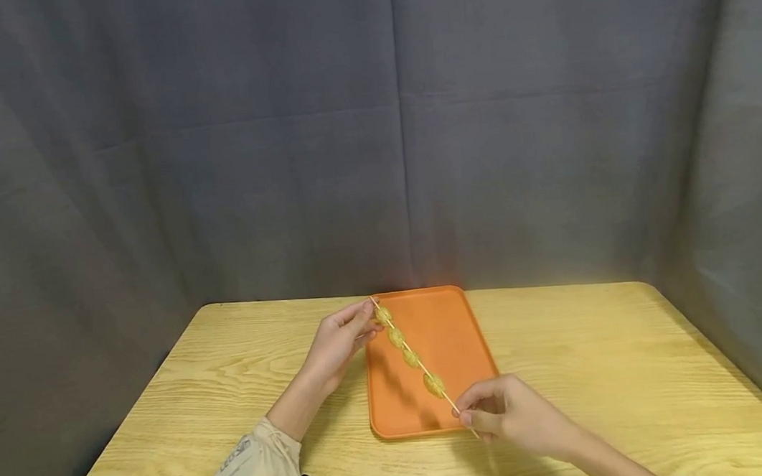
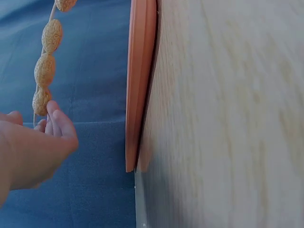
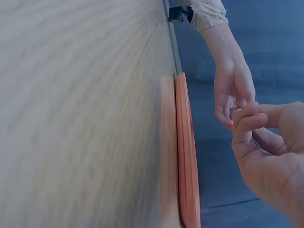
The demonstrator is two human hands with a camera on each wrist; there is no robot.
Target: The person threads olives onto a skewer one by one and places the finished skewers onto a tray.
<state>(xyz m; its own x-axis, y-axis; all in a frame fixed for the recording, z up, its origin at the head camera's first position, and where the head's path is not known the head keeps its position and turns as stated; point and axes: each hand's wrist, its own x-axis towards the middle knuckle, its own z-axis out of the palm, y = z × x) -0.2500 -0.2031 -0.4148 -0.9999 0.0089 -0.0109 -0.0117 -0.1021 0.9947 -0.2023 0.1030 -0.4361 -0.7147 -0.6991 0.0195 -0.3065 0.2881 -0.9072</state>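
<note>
The skewer [image 1: 413,357], strung with four breaded pieces, hung above the orange tray [image 1: 453,335] on the table [image 1: 621,369]. The left hand [image 1: 340,341] pinched its far tip; the right hand [image 1: 513,411] pinched its near end

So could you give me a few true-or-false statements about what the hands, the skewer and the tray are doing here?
1. Both hands hold one skewer. True.
2. Four pieces of food sit on the skewer. True.
3. The tray is blue. False: it is orange.
4. The right hand pinches the skewer's near end. True.
5. The left hand rests flat on the table. False: its fingers are at the skewer's far end, above the tray's edge.
</note>
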